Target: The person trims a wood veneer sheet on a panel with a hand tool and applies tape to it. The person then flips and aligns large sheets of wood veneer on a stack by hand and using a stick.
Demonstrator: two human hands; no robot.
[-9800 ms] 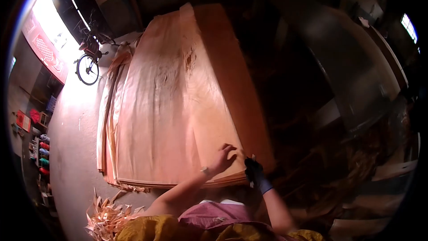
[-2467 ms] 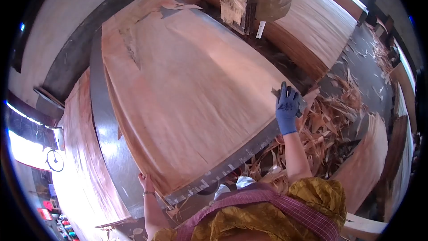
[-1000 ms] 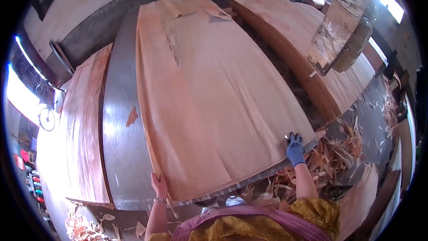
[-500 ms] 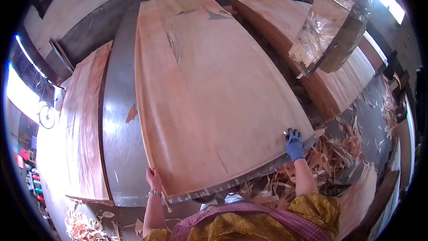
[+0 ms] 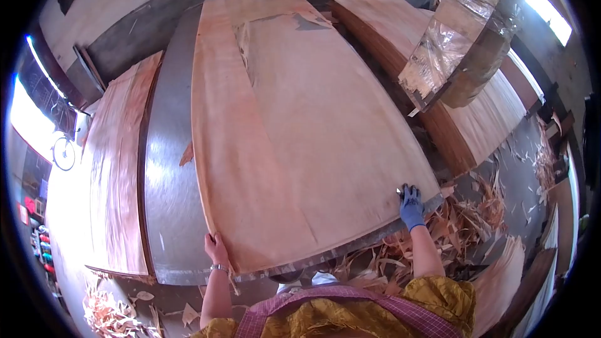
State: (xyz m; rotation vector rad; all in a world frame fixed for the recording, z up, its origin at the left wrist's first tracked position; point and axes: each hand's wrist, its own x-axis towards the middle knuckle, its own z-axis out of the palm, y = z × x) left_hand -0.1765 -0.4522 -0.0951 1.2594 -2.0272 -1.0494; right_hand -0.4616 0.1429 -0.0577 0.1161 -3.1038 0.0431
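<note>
A large thin wood sheet (image 5: 313, 131) lies over a grey table (image 5: 172, 175), with a torn gap near its far end. My bare left hand (image 5: 216, 249), with a watch at the wrist, pinches the sheet's near left edge. My right hand (image 5: 411, 206), in a blue-grey glove, rests at the sheet's near right corner. Its fingers are bent round a small tool (image 5: 399, 191), of which only a bright tip shows. A ragged strip hangs from the sheet's corner beside my left hand.
Left of the table lies a narrower veneer stack (image 5: 119, 175); a thicker stack (image 5: 460, 147) stands at the right. A plastic-wrapped post (image 5: 454, 31) hangs over that stack. Wood scraps (image 5: 463, 219) litter the floor at the near right, and more shavings (image 5: 109, 313) lie at the near left.
The wood sheet lies flatter, its creases near the right side smoothed out, and its left edge has shifted slightly over the table. Both hands remain at the near corners.
</note>
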